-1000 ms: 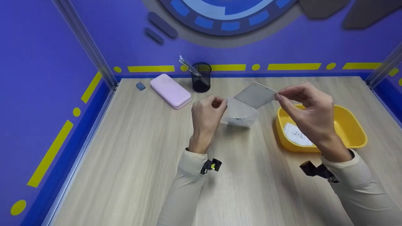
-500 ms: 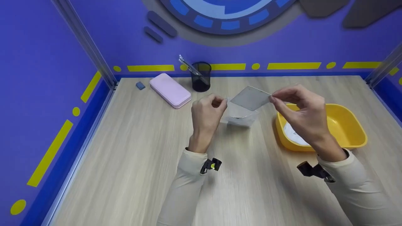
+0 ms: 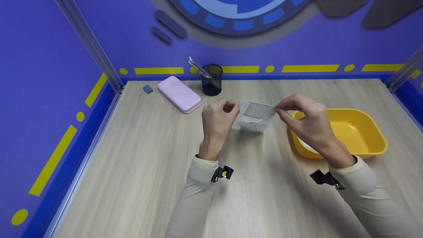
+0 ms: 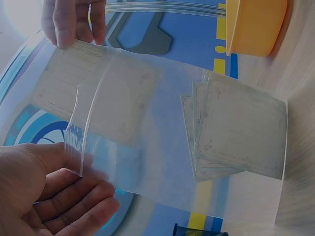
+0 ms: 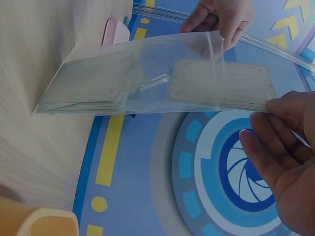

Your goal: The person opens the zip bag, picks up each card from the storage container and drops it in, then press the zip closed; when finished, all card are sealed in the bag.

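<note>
A clear zip bag (image 3: 252,126) stands above the wooden table, its mouth upward. My left hand (image 3: 218,124) pinches the bag's edge by the mouth, thumb against fingers. My right hand (image 3: 305,122) pinches a corner of a thin stack of pale grey cards (image 3: 259,110). In the right wrist view this card stack (image 5: 248,83) is partly inside the bag, past the zip strip, with its outer end sticking out. Lower in the bag lies another group of cards (image 4: 241,128), slightly fanned, at the bottom.
A yellow tray (image 3: 376,148) stands on the right, with a white piece (image 3: 307,144) in it mostly hidden by my right hand. Towards the back are a pink case (image 3: 180,95), a black mesh pen holder (image 3: 211,86) with pens, and a small blue block (image 3: 147,89).
My right hand has moved left and down, bringing the card stack from above the bag into its mouth. The left hand and the bag have stayed in place.
</note>
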Action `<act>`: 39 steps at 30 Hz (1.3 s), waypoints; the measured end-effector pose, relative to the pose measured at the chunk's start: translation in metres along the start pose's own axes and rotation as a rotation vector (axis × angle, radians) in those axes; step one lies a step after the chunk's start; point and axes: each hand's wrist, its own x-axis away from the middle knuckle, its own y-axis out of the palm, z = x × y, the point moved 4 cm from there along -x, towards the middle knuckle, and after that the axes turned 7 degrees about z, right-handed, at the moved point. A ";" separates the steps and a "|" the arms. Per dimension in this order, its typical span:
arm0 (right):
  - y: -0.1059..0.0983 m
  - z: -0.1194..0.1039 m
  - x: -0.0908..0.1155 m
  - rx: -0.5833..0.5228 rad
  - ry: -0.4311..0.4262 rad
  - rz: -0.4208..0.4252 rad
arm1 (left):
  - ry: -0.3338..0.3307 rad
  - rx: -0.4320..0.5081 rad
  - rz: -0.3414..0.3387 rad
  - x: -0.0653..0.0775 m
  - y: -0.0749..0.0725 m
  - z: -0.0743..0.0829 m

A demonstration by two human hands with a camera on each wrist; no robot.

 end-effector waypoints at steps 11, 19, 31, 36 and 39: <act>0.010 0.009 0.005 0.038 -0.022 -0.051 | 0.001 -0.015 -0.004 0.001 0.000 0.000; 0.013 0.013 0.007 0.084 0.003 -0.135 | 0.002 0.001 -0.006 0.001 -0.001 0.000; 0.013 0.011 0.006 0.074 -0.017 -0.145 | -0.004 0.007 -0.006 0.001 -0.001 0.001; 0.014 0.010 0.005 0.078 -0.040 -0.131 | 0.001 0.002 -0.007 0.001 0.000 0.001; 0.015 0.012 0.006 0.088 -0.037 -0.151 | 0.008 -0.001 -0.004 0.001 0.000 0.001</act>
